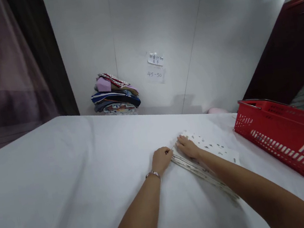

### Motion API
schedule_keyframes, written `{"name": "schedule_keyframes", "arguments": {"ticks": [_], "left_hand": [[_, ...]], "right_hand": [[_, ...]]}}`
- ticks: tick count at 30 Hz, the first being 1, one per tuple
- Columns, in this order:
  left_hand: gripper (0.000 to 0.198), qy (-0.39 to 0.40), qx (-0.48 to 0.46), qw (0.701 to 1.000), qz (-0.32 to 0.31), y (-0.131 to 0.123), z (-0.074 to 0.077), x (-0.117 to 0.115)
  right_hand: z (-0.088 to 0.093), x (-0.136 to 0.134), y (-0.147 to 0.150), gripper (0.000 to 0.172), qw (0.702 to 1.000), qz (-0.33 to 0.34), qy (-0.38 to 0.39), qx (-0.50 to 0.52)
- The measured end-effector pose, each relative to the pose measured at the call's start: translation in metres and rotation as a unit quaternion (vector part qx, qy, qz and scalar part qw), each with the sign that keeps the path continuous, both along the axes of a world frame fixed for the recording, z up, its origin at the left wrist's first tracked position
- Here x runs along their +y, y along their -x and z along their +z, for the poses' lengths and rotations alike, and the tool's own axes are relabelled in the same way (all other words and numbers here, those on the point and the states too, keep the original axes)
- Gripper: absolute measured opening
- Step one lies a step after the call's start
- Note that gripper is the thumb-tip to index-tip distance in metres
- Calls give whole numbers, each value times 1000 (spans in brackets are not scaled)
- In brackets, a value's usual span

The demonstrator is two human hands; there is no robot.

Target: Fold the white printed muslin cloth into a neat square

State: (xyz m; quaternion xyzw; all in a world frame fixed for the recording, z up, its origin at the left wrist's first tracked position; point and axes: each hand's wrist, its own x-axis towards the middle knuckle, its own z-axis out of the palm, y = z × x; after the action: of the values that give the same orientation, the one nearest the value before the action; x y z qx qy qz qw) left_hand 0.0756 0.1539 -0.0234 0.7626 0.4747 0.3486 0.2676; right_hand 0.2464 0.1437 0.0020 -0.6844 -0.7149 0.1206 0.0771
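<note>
hands meet over a folded printed cloth lying flat on the white sheet-covered table, right of the middle and fairly near the person. the cloth is white with small dark marks, and its near-left edge shows stacked layers, so it looks folded over on itself and pressed down to keep the fold tidy. the right hand lies palm down on the far-left corner of the cloth, fingers nearly flat and spread a little, holding nothing, only pressing. the left hand, with a thin bracelet at the wrist, is curled narrow at the cloth's edge, fingertips pinched against the layers as if gripping them; whether it truly clasps the edge i cannot tell. a red basket sits at the right edge of the table, well apart from the hands. far back against the pale wall stands a stack of folded fabrics, with paper notes stuck up just right of it.
</note>
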Motion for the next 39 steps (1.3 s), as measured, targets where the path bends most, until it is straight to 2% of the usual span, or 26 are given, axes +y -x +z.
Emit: {"name": "schedule_keyframes", "arguments": {"ticks": [5,8,14,17,20,22,25,27,29,34,37,39], "left_hand": [[26,-7,13,1000,8,-1,-1,1],[26,-5,11,1000,8,-1,-1,1],[28,-25,10,1000,-12,1,0,0],[28,-26,11,1000,-11,1,0,1],[27,-13,14,1000,-5,0,-1,1],[26,-7,16,1000,-5,0,0,2],[26,-7,20,1000,-10,0,0,3],[25,-6,21,1000,-9,0,-1,3],[24,-3,20,1000,-7,0,-1,3],[23,4,6,1000,-5,-1,-2,4],[23,6,1,1000,-3,0,-3,5],[22,8,2,1000,-9,0,-4,6]], "right_hand": [[-11,-16,18,60,998,48,-28,-25],[-16,-21,23,61,998,47,-23,-30],[-4,-13,12,61,998,49,0,35],[10,0,-3,60,998,13,-35,40],[17,14,-19,57,996,-63,-66,-17],[11,21,-26,56,992,-96,-64,-58],[-7,24,-30,57,989,-108,-51,-87],[-16,25,-30,59,989,-105,-49,-94],[-18,25,-30,59,989,-104,-45,-99],[3,24,-29,56,992,-104,-3,-66],[7,4,-17,54,996,-72,3,-50],[1,-16,-5,56,999,-10,-3,-34]]}}
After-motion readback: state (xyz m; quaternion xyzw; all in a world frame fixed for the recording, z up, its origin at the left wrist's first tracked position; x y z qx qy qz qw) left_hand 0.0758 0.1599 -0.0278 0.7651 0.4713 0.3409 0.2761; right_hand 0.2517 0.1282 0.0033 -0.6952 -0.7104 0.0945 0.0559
